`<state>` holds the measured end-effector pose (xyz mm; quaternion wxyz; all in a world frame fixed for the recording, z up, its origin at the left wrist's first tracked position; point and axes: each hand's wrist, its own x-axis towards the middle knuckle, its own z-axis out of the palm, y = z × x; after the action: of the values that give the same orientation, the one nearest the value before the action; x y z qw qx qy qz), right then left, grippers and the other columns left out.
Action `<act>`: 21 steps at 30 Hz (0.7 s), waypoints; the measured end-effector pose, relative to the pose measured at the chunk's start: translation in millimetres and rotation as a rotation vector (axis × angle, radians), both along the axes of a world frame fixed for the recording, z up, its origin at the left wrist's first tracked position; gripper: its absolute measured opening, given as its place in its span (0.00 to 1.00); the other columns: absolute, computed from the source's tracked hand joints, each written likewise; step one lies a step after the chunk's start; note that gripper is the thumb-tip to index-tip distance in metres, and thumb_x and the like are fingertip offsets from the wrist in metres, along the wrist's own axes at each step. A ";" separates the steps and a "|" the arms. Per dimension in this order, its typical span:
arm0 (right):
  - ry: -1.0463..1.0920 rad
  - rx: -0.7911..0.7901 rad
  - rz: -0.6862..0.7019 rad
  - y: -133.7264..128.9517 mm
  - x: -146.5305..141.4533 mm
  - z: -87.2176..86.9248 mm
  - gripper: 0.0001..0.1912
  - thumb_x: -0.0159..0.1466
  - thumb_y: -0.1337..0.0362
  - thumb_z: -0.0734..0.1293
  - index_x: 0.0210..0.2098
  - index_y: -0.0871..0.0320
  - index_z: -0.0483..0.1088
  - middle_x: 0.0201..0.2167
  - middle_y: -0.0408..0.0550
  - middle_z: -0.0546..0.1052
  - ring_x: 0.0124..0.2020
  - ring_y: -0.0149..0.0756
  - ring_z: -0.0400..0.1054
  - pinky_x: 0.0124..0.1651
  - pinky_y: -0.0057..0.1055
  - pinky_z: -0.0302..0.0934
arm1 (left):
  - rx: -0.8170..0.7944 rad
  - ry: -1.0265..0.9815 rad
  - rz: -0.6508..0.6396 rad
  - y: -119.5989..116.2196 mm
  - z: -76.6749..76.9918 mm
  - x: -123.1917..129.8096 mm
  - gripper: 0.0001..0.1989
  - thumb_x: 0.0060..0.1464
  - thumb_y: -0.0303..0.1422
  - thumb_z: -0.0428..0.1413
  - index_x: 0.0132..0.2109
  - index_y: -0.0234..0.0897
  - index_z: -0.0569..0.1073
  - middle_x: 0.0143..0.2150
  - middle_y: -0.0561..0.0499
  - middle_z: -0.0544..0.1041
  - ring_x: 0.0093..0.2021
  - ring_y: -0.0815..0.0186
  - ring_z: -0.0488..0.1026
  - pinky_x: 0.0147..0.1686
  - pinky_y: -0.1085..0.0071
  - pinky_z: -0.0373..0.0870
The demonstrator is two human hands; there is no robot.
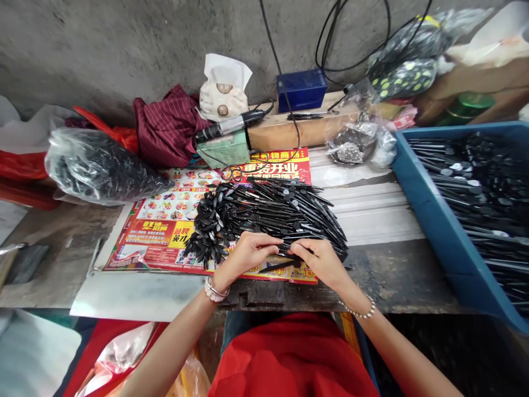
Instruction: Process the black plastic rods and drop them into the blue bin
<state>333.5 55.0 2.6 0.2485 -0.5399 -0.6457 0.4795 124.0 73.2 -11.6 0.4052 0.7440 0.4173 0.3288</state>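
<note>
While thumb and fingers of the left hand and the right hand pinch together on a small black piece, its exact shape is hard to make out between them. It sits over the near side of a heap of slim black rods, spreading at twelve o'clock across a printed sheet. Leaf-shaped black parts cluster toward ten o'clock; a blue bin of dark rods stands near three o'clock.
</note>
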 end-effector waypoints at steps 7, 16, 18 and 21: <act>0.186 -0.190 -0.097 -0.1 -2.2 -4.4 0.19 0.60 0.52 0.64 0.27 0.61 0.77 0.28 0.49 0.80 0.31 0.39 0.70 0.33 0.31 0.60 | 0.084 -0.008 -0.064 -0.3 -1.9 -2.4 0.11 0.61 0.33 0.56 0.44 0.32 0.81 0.29 0.47 0.81 0.26 0.69 0.74 0.28 0.77 0.67; 0.087 -0.071 -0.073 -4.8 -4.1 -4.1 0.19 0.63 0.54 0.61 0.29 0.61 0.78 0.29 0.48 0.80 0.31 0.37 0.70 0.35 0.30 0.59 | 0.271 0.072 -0.103 -4.5 -5.1 -3.6 0.13 0.64 0.33 0.52 0.47 0.33 0.79 0.30 0.47 0.80 0.28 0.69 0.74 0.29 0.77 0.66; 0.047 -0.041 -0.064 -6.6 -4.5 -3.8 0.19 0.65 0.56 0.60 0.30 0.61 0.78 0.29 0.47 0.80 0.31 0.38 0.70 0.35 0.29 0.60 | 0.285 0.097 -0.106 -4.7 -5.5 -3.3 0.13 0.64 0.33 0.52 0.47 0.33 0.79 0.30 0.47 0.80 0.28 0.69 0.74 0.29 0.76 0.67; -0.020 0.048 -0.037 -11.3 -5.1 -1.5 0.19 0.67 0.58 0.59 0.30 0.59 0.77 0.29 0.47 0.79 0.31 0.38 0.71 0.36 0.29 0.60 | 0.237 0.111 -0.086 -5.8 -3.9 -1.7 0.11 0.62 0.32 0.53 0.46 0.34 0.80 0.30 0.48 0.80 0.28 0.68 0.74 0.30 0.76 0.68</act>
<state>328.4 43.7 1.1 0.2635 -0.5503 -0.6494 0.4539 122.3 67.4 -15.5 0.3046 0.8208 0.3651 0.3167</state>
